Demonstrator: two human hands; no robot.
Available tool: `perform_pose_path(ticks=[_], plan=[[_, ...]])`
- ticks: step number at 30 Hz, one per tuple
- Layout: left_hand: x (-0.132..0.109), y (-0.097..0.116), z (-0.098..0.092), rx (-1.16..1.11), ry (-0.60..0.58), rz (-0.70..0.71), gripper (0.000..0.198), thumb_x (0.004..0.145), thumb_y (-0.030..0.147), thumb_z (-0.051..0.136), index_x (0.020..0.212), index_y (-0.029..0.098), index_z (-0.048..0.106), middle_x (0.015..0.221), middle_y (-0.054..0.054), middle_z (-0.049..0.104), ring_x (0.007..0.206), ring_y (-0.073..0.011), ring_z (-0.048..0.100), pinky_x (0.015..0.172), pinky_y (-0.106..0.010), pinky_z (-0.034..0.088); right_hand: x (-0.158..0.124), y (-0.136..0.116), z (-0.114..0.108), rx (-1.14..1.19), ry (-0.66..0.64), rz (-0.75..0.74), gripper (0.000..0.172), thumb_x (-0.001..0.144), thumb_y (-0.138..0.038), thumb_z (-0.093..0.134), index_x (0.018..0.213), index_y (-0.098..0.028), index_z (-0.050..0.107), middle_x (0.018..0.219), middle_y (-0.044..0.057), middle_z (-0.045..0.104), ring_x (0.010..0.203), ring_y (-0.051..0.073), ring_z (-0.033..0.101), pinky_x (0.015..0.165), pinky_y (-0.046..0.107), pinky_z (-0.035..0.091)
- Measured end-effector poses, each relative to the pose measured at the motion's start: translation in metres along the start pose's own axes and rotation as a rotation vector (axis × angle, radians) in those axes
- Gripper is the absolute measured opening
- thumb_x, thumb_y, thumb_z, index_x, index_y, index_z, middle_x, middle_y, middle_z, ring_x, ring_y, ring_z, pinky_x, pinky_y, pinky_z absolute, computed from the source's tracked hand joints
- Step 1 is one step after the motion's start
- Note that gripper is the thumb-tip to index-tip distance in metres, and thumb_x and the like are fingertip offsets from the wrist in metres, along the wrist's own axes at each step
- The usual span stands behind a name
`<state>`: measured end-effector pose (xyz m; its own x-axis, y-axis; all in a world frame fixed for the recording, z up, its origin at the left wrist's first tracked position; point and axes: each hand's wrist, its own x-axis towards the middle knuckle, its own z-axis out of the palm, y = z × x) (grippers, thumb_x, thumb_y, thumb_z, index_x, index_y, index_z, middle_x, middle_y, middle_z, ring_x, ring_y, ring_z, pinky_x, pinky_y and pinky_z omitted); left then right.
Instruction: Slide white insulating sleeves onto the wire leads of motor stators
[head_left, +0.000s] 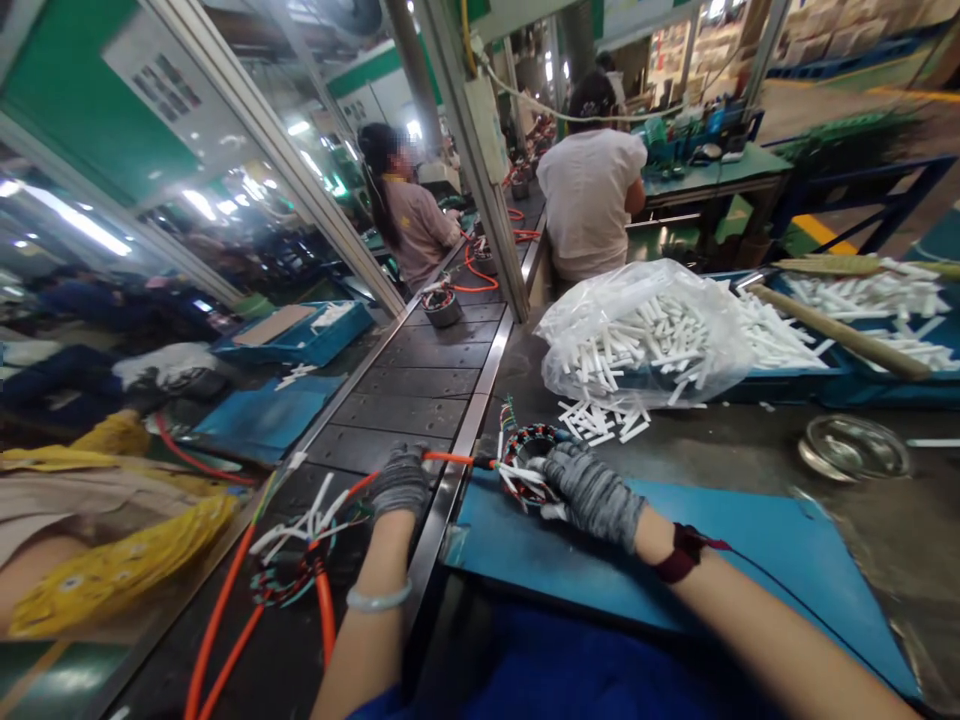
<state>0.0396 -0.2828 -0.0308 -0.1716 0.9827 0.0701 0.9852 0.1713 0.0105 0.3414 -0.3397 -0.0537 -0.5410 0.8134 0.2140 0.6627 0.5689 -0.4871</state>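
My left hand [401,482], in a grey knit glove, is closed around an orange cable [448,457] above the conveyor's metal edge. The cable runs right to a motor stator [531,436], a ring with red, black and white windings. My right hand [596,492], gloved alike, grips the stator's near right side over the blue mat [720,535]. White sleeves [525,484] stick out at the ring, partly hidden by my fingers. Thin coloured wires stand up at its left. Left of my left hand, another stator [283,580] with white sleeves and orange cables lies on the conveyor.
A clear plastic bag of white sleeves [652,330] rests on a blue tray, with loose sleeves before it. A metal bowl [855,447] and a wooden stick [840,330] are at right. Farther up the conveyor [397,385] sits another stator [441,306]. A co-worker's yellow sleeve [127,565] is at left.
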Motion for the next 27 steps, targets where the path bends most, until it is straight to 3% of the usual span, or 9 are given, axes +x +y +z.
perform_pose_path(ticks=[5, 8, 10, 12, 15, 17, 20, 23, 27], plan=[[-0.004, -0.007, 0.004, -0.227, 0.431, 0.053, 0.037, 0.098, 0.028, 0.039, 0.121, 0.017, 0.065, 0.138, -0.017, 0.055, 0.123, -0.0318, 0.06, 0.102, -0.049, 0.053, -0.032, -0.024, 0.037, -0.198, 0.202, 0.063, 0.063, 0.085, -0.038, 0.071, 0.141, -0.016, 0.052, 0.125, 0.018, 0.066, 0.114, 0.034, 0.06, 0.103, 0.055, 0.048], [0.003, -0.009, 0.011, -0.318, 0.519, 0.206, 0.04, 0.1, 0.035, 0.042, 0.131, 0.017, 0.059, 0.149, -0.014, 0.047, 0.139, -0.0309, 0.048, 0.116, -0.047, 0.044, -0.048, -0.026, 0.041, -0.195, 0.243, 0.068, 0.068, 0.084, -0.039, 0.071, 0.142, -0.011, 0.05, 0.126, 0.021, 0.066, 0.113, 0.036, 0.061, 0.1, 0.058, 0.049], [0.01, -0.007, 0.018, -0.318, 0.457, 0.339, 0.046, 0.097, 0.035, 0.05, 0.14, 0.018, 0.053, 0.156, -0.014, 0.043, 0.147, -0.0324, 0.039, 0.122, -0.051, 0.035, -0.056, -0.023, 0.033, -0.165, 0.243, 0.049, 0.07, 0.081, -0.038, 0.073, 0.143, -0.013, 0.05, 0.127, 0.019, 0.066, 0.113, 0.036, 0.062, 0.1, 0.057, 0.05], [0.014, -0.003, 0.024, -0.297, 0.292, 0.464, 0.055, 0.093, 0.033, 0.057, 0.145, 0.018, 0.048, 0.158, -0.016, 0.042, 0.15, -0.0327, 0.034, 0.124, -0.055, 0.029, -0.062, -0.018, 0.022, -0.116, 0.206, 0.043, 0.071, 0.079, -0.036, 0.074, 0.143, -0.016, 0.051, 0.127, 0.016, 0.067, 0.112, 0.035, 0.063, 0.099, 0.055, 0.052], [0.011, 0.006, 0.023, -0.301, -0.076, 0.599, 0.058, 0.087, 0.03, 0.062, 0.143, 0.017, 0.051, 0.15, -0.016, 0.053, 0.143, -0.03, 0.047, 0.12, -0.05, 0.038, -0.071, -0.01, 0.003, -0.034, 0.145, 0.055, 0.073, 0.077, -0.035, 0.077, 0.144, -0.021, 0.053, 0.128, 0.013, 0.067, 0.116, 0.033, 0.062, 0.102, 0.052, 0.051], [0.001, 0.013, 0.011, -0.32, -0.244, 0.657, 0.054, 0.085, 0.029, 0.062, 0.138, 0.018, 0.057, 0.142, -0.013, 0.061, 0.135, -0.0271, 0.056, 0.117, -0.045, 0.043, -0.079, -0.002, -0.011, 0.033, 0.096, 0.028, 0.077, 0.077, -0.039, 0.079, 0.147, -0.024, 0.05, 0.134, 0.012, 0.064, 0.125, 0.032, 0.058, 0.109, 0.052, 0.047], [-0.021, 0.023, -0.016, -0.464, -0.23, 0.729, 0.042, 0.09, 0.028, 0.058, 0.131, 0.022, 0.062, 0.137, -0.008, 0.065, 0.132, -0.0237, 0.059, 0.116, -0.042, 0.045, -0.096, 0.009, -0.036, 0.17, 0.079, 0.016, 0.081, 0.079, -0.053, 0.077, 0.15, -0.029, 0.048, 0.149, 0.01, 0.054, 0.136, 0.033, 0.05, 0.116, 0.052, 0.041], [-0.04, 0.044, -0.035, -0.712, -0.174, 0.854, 0.036, 0.098, 0.029, 0.051, 0.131, 0.023, 0.062, 0.138, -0.009, 0.065, 0.13, -0.0226, 0.059, 0.113, -0.043, 0.047, -0.111, 0.015, -0.06, 0.295, 0.202, 0.084, 0.06, 0.089, -0.048, 0.069, 0.145, -0.031, 0.052, 0.147, 0.007, 0.055, 0.136, 0.029, 0.052, 0.116, 0.049, 0.043], [-0.059, 0.093, -0.032, -0.626, -0.221, 1.219, 0.036, 0.099, 0.037, 0.057, 0.133, 0.025, 0.063, 0.135, -0.007, 0.067, 0.128, -0.0216, 0.061, 0.125, -0.049, 0.029, -0.112, 0.012, -0.065, 0.379, 0.241, 0.0, 0.033, 0.098, -0.03, 0.059, 0.13, -0.03, 0.063, 0.136, 0.004, 0.064, 0.131, 0.022, 0.058, 0.115, 0.044, 0.046]])
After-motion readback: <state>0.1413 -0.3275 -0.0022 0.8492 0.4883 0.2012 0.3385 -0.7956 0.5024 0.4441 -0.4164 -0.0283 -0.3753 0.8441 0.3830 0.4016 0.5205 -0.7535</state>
